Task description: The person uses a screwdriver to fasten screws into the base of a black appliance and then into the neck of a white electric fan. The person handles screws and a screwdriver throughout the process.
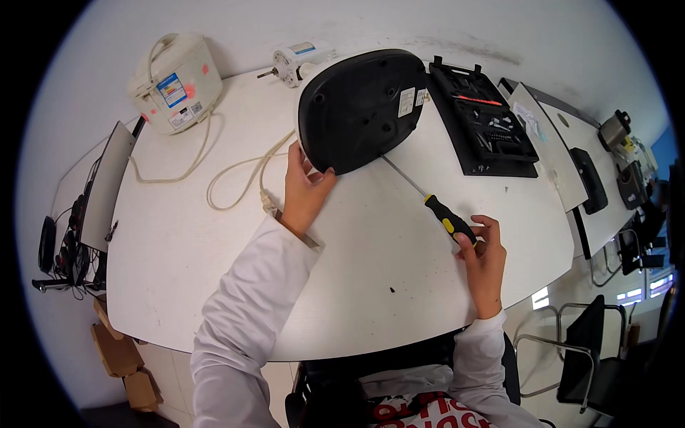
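My left hand (308, 187) grips the lower left edge of a white appliance base, which looks like part of an electric fan; its oval black underside (357, 107) is tipped up toward me. Recessed holes and pale labels show on that underside. In my right hand (487, 260) is a black-and-yellow screwdriver (444, 216), held by the end of its handle. The screwdriver's shaft slants up and left, its tip at the base's lower edge; whether it sits in a screw cannot be made out. Behind the base lies a white motor (289, 65) with a metal shaft.
An open black tool case (492, 118) with bits stands at the right rear. A white rice cooker (177, 89) is at the far left, its cord on the white table (357, 285). Another cord with a plug (268, 202) lies beside my left wrist. Dark crumbs dot the tabletop.
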Available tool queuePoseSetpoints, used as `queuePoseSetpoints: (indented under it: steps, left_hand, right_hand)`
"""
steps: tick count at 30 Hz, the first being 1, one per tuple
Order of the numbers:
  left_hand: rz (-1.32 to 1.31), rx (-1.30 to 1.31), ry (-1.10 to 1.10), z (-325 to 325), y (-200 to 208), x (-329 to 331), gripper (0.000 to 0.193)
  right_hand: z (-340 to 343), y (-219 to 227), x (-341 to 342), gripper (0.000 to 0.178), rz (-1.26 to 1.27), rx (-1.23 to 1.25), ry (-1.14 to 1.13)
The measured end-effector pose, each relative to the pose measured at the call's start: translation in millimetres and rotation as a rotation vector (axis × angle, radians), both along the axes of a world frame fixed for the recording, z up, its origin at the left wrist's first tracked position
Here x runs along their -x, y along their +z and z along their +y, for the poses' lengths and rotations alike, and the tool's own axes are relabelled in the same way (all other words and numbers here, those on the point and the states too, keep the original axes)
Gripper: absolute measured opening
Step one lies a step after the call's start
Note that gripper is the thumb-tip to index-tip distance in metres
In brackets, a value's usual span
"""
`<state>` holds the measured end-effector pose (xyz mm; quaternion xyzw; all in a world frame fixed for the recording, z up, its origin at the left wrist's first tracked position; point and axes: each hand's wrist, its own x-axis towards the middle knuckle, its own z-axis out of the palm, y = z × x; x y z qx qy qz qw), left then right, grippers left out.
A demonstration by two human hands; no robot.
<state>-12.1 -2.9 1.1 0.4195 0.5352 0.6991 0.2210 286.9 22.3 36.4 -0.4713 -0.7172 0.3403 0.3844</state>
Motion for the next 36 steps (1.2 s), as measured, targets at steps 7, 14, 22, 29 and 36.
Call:
queuePoseSetpoints:
  steps: [7, 14, 22, 29, 36]
  left_hand:
    - [0.001, 0.013, 0.015, 0.4, -0.9, 0.0, 0.057]
    - [0.0, 0.007, 0.009, -0.4, -1.3, 0.3, 0.058]
    - [0.02, 0.017, 0.01, 0.0, -2.6, 0.9, 0.058]
    - [0.019, -0.007, 0.015, 1.5, -3.4, 1.3, 0.058]
    - [0.023, 0.004, 0.015, 0.8, -3.3, 1.2, 0.058]
  right_hand:
    - [1.2, 2.9, 3.7, 0.044, 0.07, 0.007, 0.002]
    - [-3.5, 9.3, 7.8, 0.055, -0.148, -0.211, -0.007]
    - [1.5, 4.5, 3.0, 0.034, -0.057, -0.031, -0.027]
    - [6.8, 1.5, -1.8, 0.039, 0.024, 0.106, 0.031]
    - [4.4, 0.3, 6.2, 0.057, -0.099, -0.17, 0.065]
